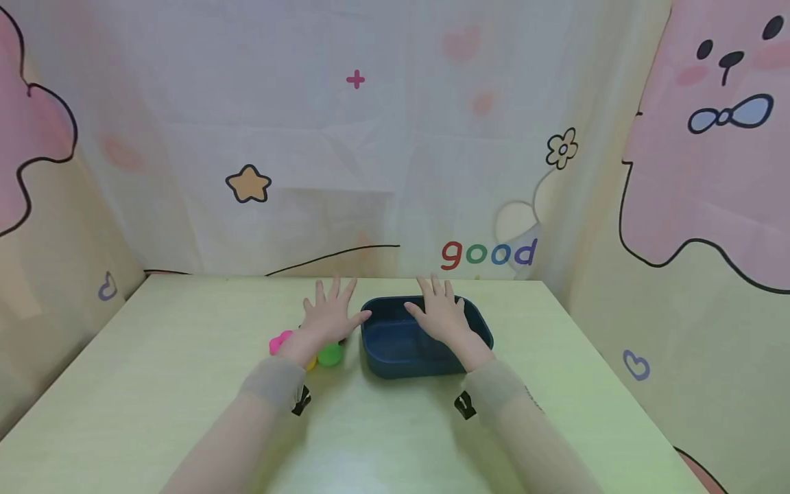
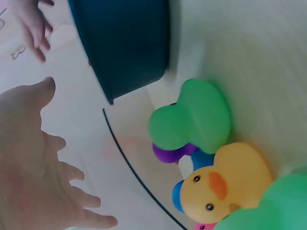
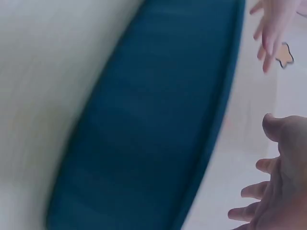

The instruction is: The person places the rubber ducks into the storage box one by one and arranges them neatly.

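Observation:
My left hand (image 1: 327, 319), fingers spread, hovers over a group of small rubber ducks left of a dark blue bin. In the left wrist view a green duck (image 2: 201, 115) and a yellow duck (image 2: 244, 177) show clearly, with purple, blue and pink ones partly hidden behind them. Above the blue bin (image 1: 385, 367) my right hand (image 1: 442, 315) is held palm down with its fingers apart, overlapping the bin's opening in the head view. Neither hand holds anything. The part of the bin's inside that shows has nothing in it.
A pale table (image 1: 185, 384) carries the bin and the ducks. Behind it hangs a light printed cloth (image 1: 296, 96) with a star, a flower and the word "good". More printed cloth encloses the left and right sides.

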`<state>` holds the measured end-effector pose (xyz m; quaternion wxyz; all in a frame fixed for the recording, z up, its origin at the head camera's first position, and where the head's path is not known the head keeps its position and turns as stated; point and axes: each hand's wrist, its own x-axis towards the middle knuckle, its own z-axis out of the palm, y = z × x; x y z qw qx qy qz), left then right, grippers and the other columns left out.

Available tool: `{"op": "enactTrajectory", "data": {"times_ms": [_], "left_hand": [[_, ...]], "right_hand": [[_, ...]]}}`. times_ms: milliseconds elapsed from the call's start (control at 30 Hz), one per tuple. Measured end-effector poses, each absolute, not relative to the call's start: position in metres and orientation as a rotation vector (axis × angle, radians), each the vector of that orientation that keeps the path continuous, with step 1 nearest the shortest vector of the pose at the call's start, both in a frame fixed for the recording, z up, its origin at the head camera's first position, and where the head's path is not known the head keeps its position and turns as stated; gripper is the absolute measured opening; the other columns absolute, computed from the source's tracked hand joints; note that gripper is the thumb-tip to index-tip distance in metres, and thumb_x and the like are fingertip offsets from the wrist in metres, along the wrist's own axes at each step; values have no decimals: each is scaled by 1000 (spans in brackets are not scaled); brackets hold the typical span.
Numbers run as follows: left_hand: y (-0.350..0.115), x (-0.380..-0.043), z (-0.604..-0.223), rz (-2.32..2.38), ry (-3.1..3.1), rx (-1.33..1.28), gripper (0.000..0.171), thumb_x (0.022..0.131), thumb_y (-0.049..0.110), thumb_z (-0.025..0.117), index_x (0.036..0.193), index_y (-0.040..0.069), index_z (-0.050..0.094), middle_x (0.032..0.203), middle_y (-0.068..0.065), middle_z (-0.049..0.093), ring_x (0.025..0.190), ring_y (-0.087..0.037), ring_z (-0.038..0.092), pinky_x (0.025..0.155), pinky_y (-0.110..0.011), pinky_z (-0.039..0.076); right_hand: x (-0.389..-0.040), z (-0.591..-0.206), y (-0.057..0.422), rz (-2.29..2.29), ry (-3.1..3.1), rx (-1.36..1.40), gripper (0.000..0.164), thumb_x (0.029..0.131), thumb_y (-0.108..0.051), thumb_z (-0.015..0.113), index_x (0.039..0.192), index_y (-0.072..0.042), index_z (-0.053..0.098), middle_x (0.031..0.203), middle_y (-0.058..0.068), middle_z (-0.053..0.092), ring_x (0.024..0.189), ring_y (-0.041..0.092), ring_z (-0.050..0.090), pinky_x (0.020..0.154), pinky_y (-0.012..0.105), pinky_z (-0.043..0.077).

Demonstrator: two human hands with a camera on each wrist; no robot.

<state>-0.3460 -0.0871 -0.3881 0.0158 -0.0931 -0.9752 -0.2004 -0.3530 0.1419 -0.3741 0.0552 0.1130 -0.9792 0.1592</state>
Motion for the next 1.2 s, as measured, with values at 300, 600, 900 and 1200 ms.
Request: {"op": "enactTrajectory", "data": {"times_ms": [300, 600, 900, 1200], "left_hand": [[-104, -349, -379, -751, -3004, -357, 83, 96, 54, 50, 159, 17, 10, 163, -22, 5, 146, -52, 6, 110, -71, 22], [-129, -347, -378, -1011, -2909, -382, 85, 96, 44, 57, 157, 7, 11, 160, -23, 21, 146, -44, 22, 116, -61, 22], [-158, -345, -386, -1233, -2857, -353, 74, 99, 34, 55, 155, 2, 17, 150, -30, 36, 134, -47, 41, 108, -58, 38], [-178, -338, -400, -1386, -2827, -320, 60, 99, 27, 56, 148, -1, 34, 141, -28, 48, 127, -45, 48, 104, -53, 44]], "right_hand": [[-360, -362, 188, 596, -2913, 230, 70, 100, -35, 54, 152, 1, 25, 155, 28, 28, 141, 48, 30, 110, 62, 32], [-369, -372, 229, 814, -2865, 116, 62, 100, -26, 53, 144, 12, 32, 143, 33, 43, 131, 46, 44, 108, 56, 38], [-364, -383, 255, 1185, -2894, -39, 59, 98, -22, 52, 141, 14, 34, 136, 36, 47, 121, 46, 51, 97, 51, 50], [-363, -397, 270, 1666, -2910, -115, 58, 98, -23, 55, 142, 11, 38, 142, 30, 45, 119, 35, 56, 91, 36, 54]]}}
